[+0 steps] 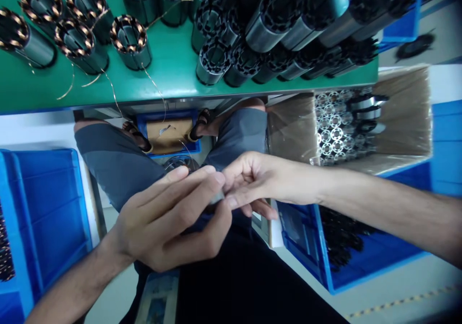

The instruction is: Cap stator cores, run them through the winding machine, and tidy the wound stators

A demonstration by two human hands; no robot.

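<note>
Apparently, left hand [176, 218] grip closed around small grey piece [217, 198], mostly hidden, below bench [171, 73] edge. Right hand [252, 177] fingertips alongside; pinch unclear. Drop likely if left loosens.

Cool, soft light fades into dark right-side corners.

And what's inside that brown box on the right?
Inside the brown box, shiny metal rings sit packed together, with some silver-and-black pieces by them. Anything underneath is covered, so I can't tell.
</note>
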